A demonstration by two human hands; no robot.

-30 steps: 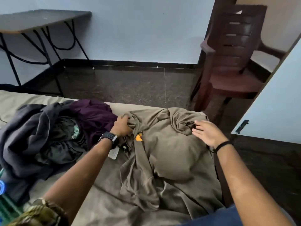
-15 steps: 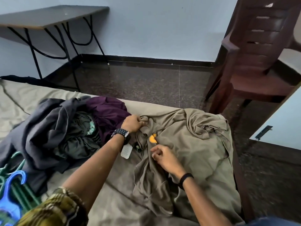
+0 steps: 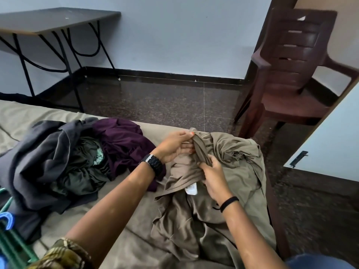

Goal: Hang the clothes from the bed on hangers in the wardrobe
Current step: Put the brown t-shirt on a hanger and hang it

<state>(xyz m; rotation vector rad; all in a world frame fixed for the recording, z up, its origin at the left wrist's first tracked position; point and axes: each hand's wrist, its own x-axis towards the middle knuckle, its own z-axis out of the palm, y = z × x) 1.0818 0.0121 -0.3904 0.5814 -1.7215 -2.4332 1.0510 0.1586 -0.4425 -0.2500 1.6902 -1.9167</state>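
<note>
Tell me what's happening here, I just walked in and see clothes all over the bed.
A person is sorting laundry on the bed. Both hands grip a bunched part of a tan garment: the left hand higher up, the right hand lower, near its white label. A pile of grey, green and purple clothes waits to the left. Hangers lie at the bed's near left edge.

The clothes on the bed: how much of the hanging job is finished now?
Nothing looks hung yet. In hand: left hand and right hand grip the khaki-brown garment. Left: the pile of grey, dark green and purple clothes lies on the bed; plastic hangers lie unused.
</note>
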